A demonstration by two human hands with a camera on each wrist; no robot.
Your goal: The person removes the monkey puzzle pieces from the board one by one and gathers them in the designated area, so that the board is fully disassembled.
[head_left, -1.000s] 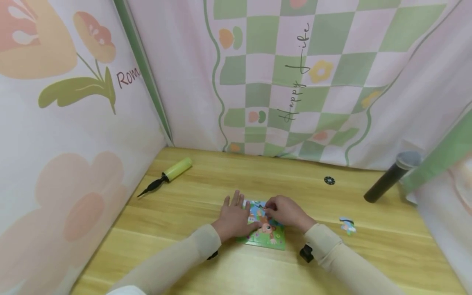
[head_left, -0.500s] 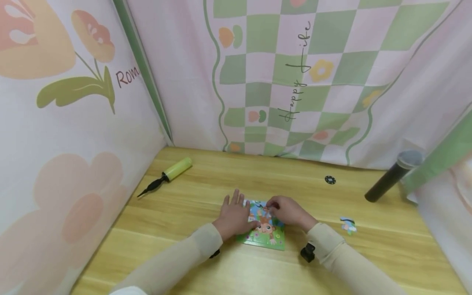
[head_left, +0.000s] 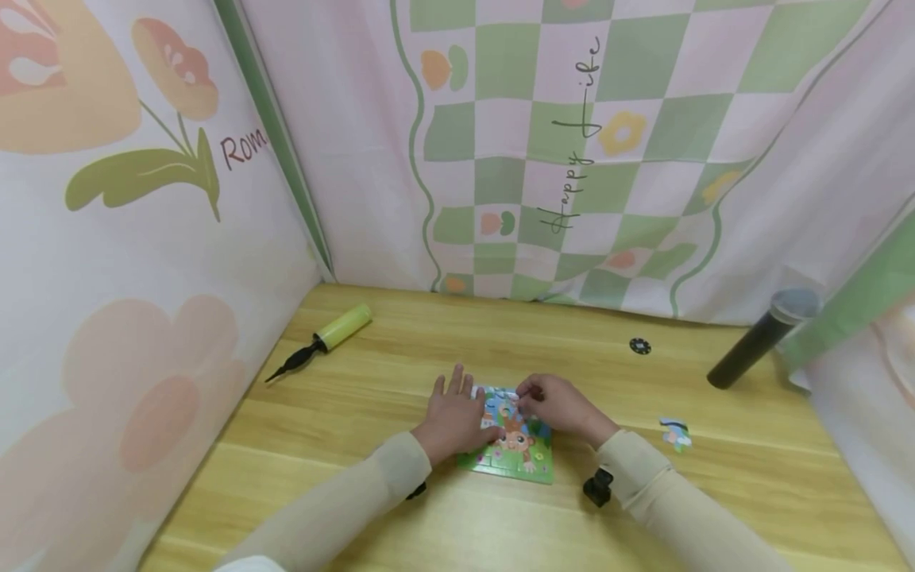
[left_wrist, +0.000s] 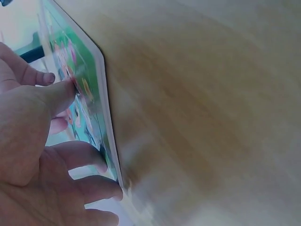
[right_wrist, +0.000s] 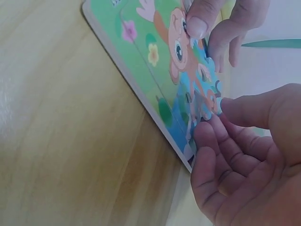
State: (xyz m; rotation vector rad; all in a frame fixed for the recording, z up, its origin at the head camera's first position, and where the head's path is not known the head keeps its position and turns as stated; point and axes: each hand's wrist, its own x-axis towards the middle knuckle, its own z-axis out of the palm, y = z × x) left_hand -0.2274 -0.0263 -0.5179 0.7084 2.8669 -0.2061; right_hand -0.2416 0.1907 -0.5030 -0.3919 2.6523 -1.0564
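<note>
A jigsaw puzzle [head_left: 511, 470] with a cartoon monkey on a green and blue ground lies on the wooden table. Across its left side rests my left hand [head_left: 452, 425], fingers straight and spread, the thumb on the picture. In the left wrist view, two of its fingertips reach past the board's edge. My right hand [head_left: 561, 407] is over the puzzle's upper right. In the right wrist view, its thumb and fingers pinch a small puzzle piece [right_wrist: 210, 107] at the board's surface. The fingers partly cover this piece, and whether it sits flush I cannot tell.
A loose puzzle piece [head_left: 675, 434] lies to the right of my right hand. Farther back is a black round chip [head_left: 639, 346]. A dark tube [head_left: 747, 349] with a clear wide end leans at the right. A yellow-green hand pump [head_left: 343, 327] lies back left.
My right fingers have shifted slightly over the puzzle's upper right, and the pinched piece has turned or moved a little. My left hand stays almost still.
</note>
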